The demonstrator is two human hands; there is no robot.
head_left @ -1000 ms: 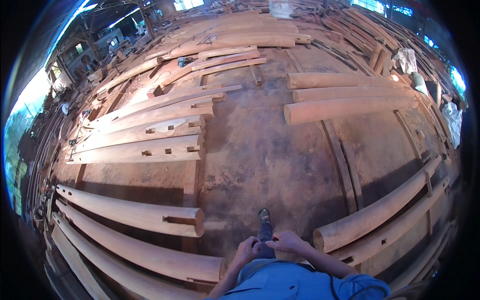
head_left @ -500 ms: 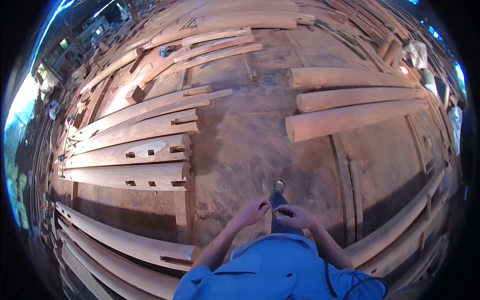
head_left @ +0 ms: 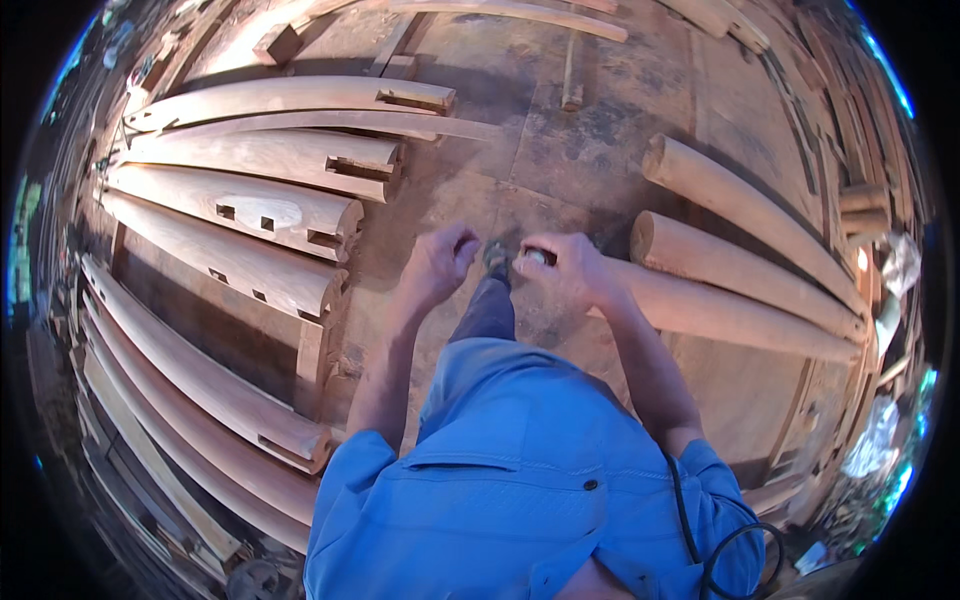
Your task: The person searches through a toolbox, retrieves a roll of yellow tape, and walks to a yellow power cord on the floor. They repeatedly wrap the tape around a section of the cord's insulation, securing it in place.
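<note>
Both of my hands are raised in front of my body, apart from each other, above the walkway between the timbers. My left hand [head_left: 438, 264] is closed, thumb against curled fingers; whatever it may hold is hidden. Curled round a small dark-and-pale object [head_left: 540, 257] is my right hand [head_left: 574, 268]; the object's kind cannot be made out. Beyond the left hand lie mortised timbers [head_left: 285, 212] with rectangular slots cut near their ends. Past the right hand, a rounded log [head_left: 700, 300] extends to the right.
More rounded logs [head_left: 745, 275] lie at the right, ends toward the walkway. Long slotted beams [head_left: 200, 355] are stacked at lower left. A wooden strip [head_left: 573, 80] lies on the floor ahead. My foot [head_left: 495, 256] is between my hands. White plastic bags [head_left: 900, 262] sit at far right.
My hands have risen and moved farther apart. The view has tilted down and turned, and the timbers at the left and right now appear closer. Another foot position shows in mid-walkway.
</note>
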